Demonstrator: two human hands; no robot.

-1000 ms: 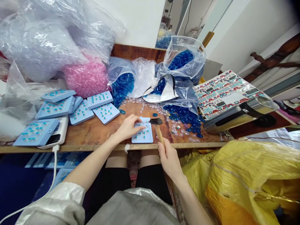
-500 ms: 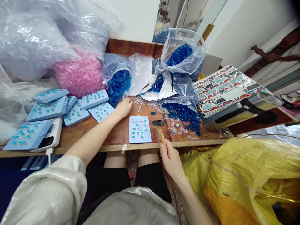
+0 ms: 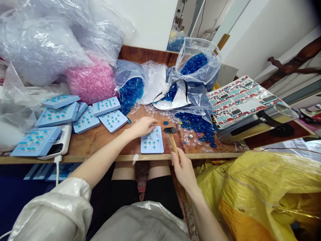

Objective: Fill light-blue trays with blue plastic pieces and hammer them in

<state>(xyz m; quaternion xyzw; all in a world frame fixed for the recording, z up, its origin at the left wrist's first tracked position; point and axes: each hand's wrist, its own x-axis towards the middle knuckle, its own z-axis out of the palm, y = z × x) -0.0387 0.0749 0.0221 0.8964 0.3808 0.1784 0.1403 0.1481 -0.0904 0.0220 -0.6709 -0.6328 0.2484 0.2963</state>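
Note:
A light-blue panel with small turquoise parts (image 3: 153, 147) lies flat near the table's front edge. Over its upper left corner is my left hand (image 3: 144, 127), fingers bent and slightly blurred; whatever may be between them is too small to make out. My right hand (image 3: 184, 167) is closed round the wooden handle of a small hammer (image 3: 173, 143), whose dark head is just right of the panel. Clear little pieces (image 3: 187, 135) and blue pieces (image 3: 205, 129) lie scattered behind and to the right of the hammer.
Several similar blue panels (image 3: 86, 119) are piled at the left, beside a white device with a cable (image 3: 64, 142). Bags of pink (image 3: 91, 82) and blue pieces (image 3: 131, 88) line the back. A metal cylinder (image 3: 240, 129) and printed sheets (image 3: 244, 100) stand right, above a yellow sack (image 3: 263, 177).
My left hand has moved from the small pieces at the back, forward and to the right, over the panel. The right hand stays round the hammer. The view has shifted slightly.

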